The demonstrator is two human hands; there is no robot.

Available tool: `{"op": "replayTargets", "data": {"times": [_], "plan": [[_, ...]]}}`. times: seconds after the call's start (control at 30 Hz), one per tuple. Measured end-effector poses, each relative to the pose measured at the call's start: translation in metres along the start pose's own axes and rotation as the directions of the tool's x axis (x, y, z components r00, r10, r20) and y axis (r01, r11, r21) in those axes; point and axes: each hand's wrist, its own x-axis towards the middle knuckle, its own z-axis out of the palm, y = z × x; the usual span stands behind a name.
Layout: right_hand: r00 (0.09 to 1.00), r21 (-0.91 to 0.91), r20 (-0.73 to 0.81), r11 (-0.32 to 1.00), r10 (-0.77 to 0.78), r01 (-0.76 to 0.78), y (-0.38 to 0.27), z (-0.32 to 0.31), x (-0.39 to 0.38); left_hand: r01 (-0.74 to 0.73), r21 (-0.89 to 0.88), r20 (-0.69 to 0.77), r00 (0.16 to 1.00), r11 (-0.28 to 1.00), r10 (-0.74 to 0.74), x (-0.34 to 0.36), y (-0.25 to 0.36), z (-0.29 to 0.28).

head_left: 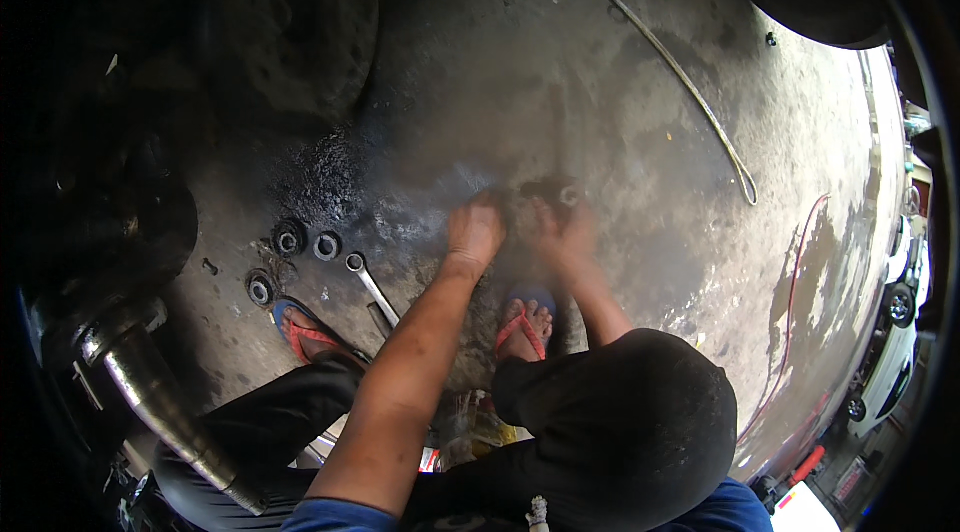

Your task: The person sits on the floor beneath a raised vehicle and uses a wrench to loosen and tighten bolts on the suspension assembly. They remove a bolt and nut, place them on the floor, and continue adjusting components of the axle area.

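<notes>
The floor (450,62) looks rough concrete (glossy in patches) — the wrench (373,285) smooth, shiny metal.

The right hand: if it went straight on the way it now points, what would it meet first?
The right hand would probably first meet the dark, blurred object at its fingertips; blur and depth leave unclear whether they touch.

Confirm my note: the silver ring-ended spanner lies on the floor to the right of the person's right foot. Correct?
Its position is wrong: the head view shows the silver ring-ended spanner on the floor between the left foot and the right foot.
</notes>
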Motion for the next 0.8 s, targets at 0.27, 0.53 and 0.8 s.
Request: {"op": "replayTargets", "data": {"times": [0.27,0.53,0.8], "plan": [[0.992,0.002,-0.021,0.993,-0.121,0.121,0.001,-0.033,-0.009,-0.144,0.002,-0.028,0.989,0.990,0.144,-0.007,0.000,0.004],[0.980,-0.058,0.038,0.979,-0.193,0.195,0.012,0.002,-0.021,-0.094,-0.042,0.008,0.996,0.995,0.094,-0.004,0.001,0.009],[0.990,0.042,-0.124,0.996,-0.069,0.074,0.010,-0.019,-0.022,-0.126,0.041,0.016,0.992,0.991,0.125,-0.005,0.003,0.005]]}}
